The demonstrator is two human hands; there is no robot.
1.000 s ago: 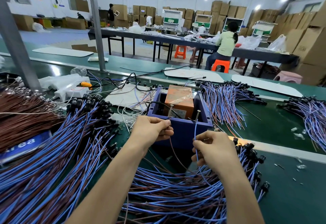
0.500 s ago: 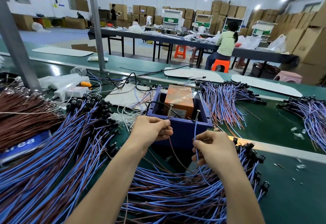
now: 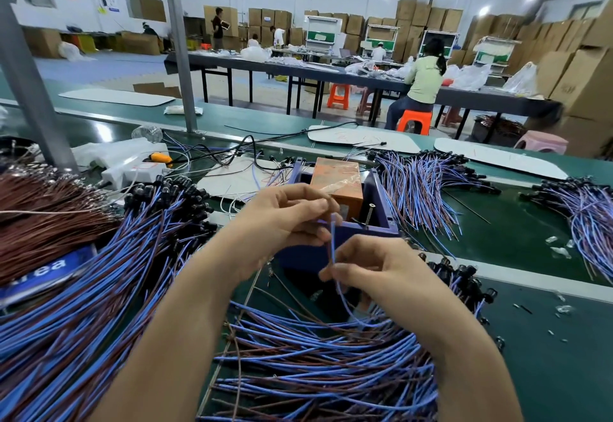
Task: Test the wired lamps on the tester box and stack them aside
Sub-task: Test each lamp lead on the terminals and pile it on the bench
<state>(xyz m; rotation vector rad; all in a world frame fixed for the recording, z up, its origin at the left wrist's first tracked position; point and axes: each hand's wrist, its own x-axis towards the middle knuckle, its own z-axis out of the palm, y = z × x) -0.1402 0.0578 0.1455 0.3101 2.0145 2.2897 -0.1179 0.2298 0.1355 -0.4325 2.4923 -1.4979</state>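
Wired lamps lie in heaps all over the green tabletop — a broad fan of blue and brown leads with black heads on the left, another heap spread under the person's forearms, a third heap behind the tester box and a fourth heap far off to the right. One blue wire is up in the air, stretched almost upright between the two hands, just in front of the box's near wall. The left hand has its fingers curled, pinching the wire's upper end. The right hand, lower and close by, pinches it between thumb and fingers, and below that grip the wire loops down into the heap under the forearms. The wire's tip is hidden in the left hand's grip, so I cannot tell whether it touches anything. Inside the purple-blue box stands an orange block wrapped in clear film, with a metal post rising near the front wall. Far left lies a mass of brown wires — beyond it, a white power strip.
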